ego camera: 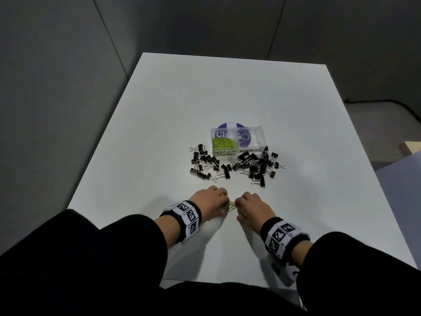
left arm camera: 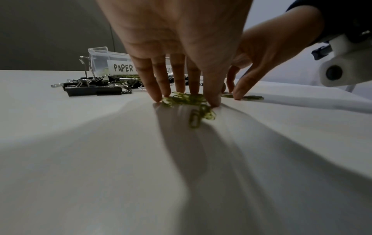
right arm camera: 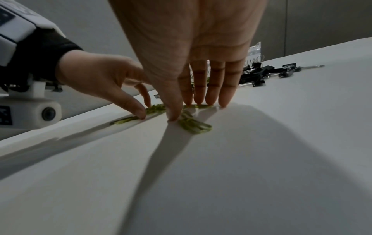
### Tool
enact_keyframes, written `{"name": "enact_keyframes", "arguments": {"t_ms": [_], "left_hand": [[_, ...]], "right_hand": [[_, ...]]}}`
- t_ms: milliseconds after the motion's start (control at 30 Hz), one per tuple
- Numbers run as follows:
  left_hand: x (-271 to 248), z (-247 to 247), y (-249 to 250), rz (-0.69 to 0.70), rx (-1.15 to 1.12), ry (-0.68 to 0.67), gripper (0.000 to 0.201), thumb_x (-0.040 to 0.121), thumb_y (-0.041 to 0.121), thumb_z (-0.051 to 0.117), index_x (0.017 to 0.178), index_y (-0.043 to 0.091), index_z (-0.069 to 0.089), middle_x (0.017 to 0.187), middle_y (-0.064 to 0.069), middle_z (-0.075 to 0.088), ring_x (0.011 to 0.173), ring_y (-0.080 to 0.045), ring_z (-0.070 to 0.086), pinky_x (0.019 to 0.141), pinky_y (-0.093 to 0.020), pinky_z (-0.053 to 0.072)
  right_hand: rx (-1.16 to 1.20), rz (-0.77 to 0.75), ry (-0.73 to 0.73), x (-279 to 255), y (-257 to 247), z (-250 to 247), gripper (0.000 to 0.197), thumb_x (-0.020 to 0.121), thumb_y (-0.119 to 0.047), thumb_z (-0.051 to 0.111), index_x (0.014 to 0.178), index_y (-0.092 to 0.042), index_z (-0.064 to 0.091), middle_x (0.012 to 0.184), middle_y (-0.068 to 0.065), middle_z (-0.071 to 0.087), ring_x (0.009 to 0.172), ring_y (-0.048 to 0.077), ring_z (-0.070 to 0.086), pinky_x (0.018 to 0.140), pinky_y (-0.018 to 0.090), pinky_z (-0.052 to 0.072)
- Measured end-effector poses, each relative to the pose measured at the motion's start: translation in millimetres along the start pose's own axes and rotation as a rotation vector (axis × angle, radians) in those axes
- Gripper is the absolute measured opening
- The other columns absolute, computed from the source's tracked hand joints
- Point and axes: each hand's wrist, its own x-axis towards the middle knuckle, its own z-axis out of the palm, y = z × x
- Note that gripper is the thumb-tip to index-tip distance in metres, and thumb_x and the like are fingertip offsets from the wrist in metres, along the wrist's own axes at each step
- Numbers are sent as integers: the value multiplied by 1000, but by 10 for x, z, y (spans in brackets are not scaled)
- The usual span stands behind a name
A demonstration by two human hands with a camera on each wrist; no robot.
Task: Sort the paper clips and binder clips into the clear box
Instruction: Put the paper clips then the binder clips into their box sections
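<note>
A small heap of green paper clips lies on the white table between my hands. My left hand and right hand both stand fingertips-down on the table around it. In the left wrist view, the left hand brackets the paper clips with straight fingers and thumb. The right hand does the same over the paper clips. The clear box stands farther back, its left compartment holding green paper clips. Black binder clips lie scattered before it.
The box carries handwritten labels, PAPER CLIPS on the left and BINDER CLIPS on the right, and sits on a purple round sticker. Binder clips lie just beyond my fingers. Grey partition walls surround the table.
</note>
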Motion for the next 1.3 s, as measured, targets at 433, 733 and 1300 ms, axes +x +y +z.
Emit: {"name": "enact_keyframes", "arguments": {"t_ms": [433,733,1300], "left_hand": [[30,69,-2,-74,-97,66,31,93,10,47,123,11,54,133,-11,43,120,-28,43,90,-37,46],[68,-20,-100,-192,-269,66,42,90,17,55,131,15,44,128,-7,44,116,-26,46,94,-38,45],[-49,-23,-332,-144,-161,-68,60,79,32,69,130,15,43,128,-5,42,117,-24,45,95,-36,45]], "right_hand": [[74,168,-18,-112,155,76,28,88,-19,57,111,-4,50,117,13,51,107,30,50,85,35,42],[191,254,-51,-15,205,-23,19,90,-17,54,104,-6,56,110,12,60,102,29,56,83,34,44],[224,263,-65,56,240,-80,16,90,-15,53,103,-7,58,108,10,63,100,26,58,80,31,45]]}}
